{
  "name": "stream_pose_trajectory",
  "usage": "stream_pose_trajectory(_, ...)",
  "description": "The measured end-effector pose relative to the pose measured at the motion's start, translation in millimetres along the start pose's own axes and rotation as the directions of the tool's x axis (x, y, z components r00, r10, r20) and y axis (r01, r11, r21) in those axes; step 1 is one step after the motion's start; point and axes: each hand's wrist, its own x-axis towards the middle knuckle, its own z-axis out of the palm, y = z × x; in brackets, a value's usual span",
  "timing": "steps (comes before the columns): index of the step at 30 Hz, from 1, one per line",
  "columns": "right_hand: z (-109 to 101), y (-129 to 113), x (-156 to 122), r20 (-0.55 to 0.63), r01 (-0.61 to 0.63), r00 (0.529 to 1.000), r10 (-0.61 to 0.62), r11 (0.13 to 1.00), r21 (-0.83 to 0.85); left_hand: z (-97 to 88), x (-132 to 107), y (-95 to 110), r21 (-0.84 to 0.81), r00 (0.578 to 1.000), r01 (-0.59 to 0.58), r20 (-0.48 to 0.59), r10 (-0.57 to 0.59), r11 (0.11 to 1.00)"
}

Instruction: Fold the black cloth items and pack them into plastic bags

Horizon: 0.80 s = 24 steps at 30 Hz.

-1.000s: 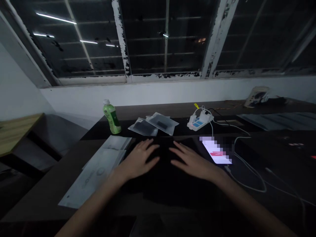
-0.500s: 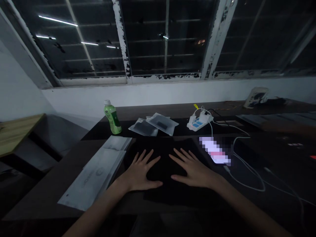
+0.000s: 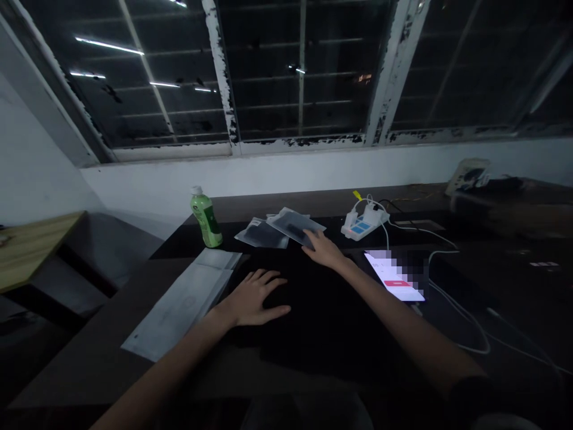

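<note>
My left hand [image 3: 253, 298] rests on the dark table, fingers spread and holding nothing. Just left of it lie long white packaging bags [image 3: 179, 307], one overlapping another. My right hand [image 3: 323, 248] reaches forward to the near right edge of a frosted plastic pouch [image 3: 295, 222] with a dark item inside. Its fingertips are over the pouch's edge, thumb and index finger apart; no grip on it shows. Partly under this pouch, to its left, is another frosted pouch [image 3: 262, 235], also dark within.
A green bottle [image 3: 206, 218] with a white cap stands at the back left. Back right is a white power strip [image 3: 363, 226] with plugs and cables. A lit phone [image 3: 387, 272] lies beside my right forearm. A wooden table [image 3: 42, 245] is at far left.
My right hand has moved forward from the table to the frosted pouch. My left hand stays near its place, its fingers a little more bent. The view has shifted slightly.
</note>
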Motion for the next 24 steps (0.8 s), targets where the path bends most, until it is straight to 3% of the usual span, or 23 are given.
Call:
stream_pose_trajectory(5,25.5,1.1,13.8,-0.089,-0.021,0.996,0.023,1.000,0.023,3.2,2.5,-1.7,-0.002,0.999,0.000,-0.051,0.000,1.000)
stream_pose_trajectory(11,30.5,6.0,19.9,-0.192,0.028,0.981,-0.014,0.997,0.072,4.6,0.3,-0.3,-0.003,0.999,0.000,-0.050,0.000,1.000)
stream_pose_trajectory(17,24.0,-6.5,10.4,-0.198,0.139,0.973,-0.116,0.985,0.105,3.9,-0.8,0.0,0.006,0.998,-0.004,-0.062,0.004,1.000)
stream_pose_trajectory(24,-3.1,-9.0,14.3,-0.332,0.034,0.941,0.059,0.963,0.266,5.0,-1.7,-1.8,0.000,0.998,-0.007,-0.056,0.007,1.000)
